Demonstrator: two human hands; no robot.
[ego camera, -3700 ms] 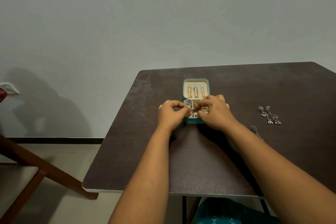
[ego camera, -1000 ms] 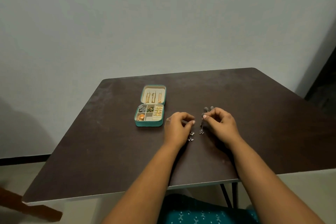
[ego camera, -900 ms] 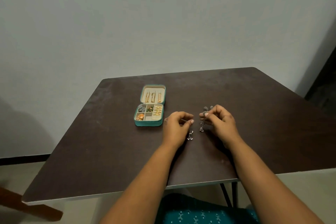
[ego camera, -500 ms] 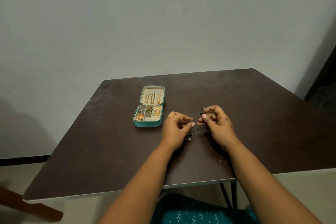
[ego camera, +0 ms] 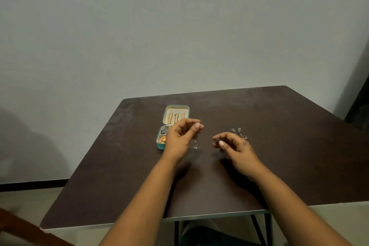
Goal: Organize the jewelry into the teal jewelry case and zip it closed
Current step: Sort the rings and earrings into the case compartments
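The teal jewelry case (ego camera: 166,111) lies open on the dark table (ego camera: 279,156), its lid laid back with gold drop earrings on it and small pieces in the tray. My left hand (ego camera: 180,138) is raised in front of the case and pinches a silver dangling earring (ego camera: 195,144) that hangs below its fingertips. My right hand (ego camera: 232,147) hovers to the right and pinches a small dark piece (ego camera: 218,140) at its fingertips. A pair of silver drop earrings (ego camera: 238,133) lies on the table just behind my right hand.
A plain wall stands behind the table. A wooden chair part (ego camera: 24,231) shows at the lower left. Teal patterned fabric (ego camera: 215,237) is below the table's front edge.
My hands have drawn apart. The left hand has lifted the silver earring toward the case, while the right hand has stayed near the pair on the table.
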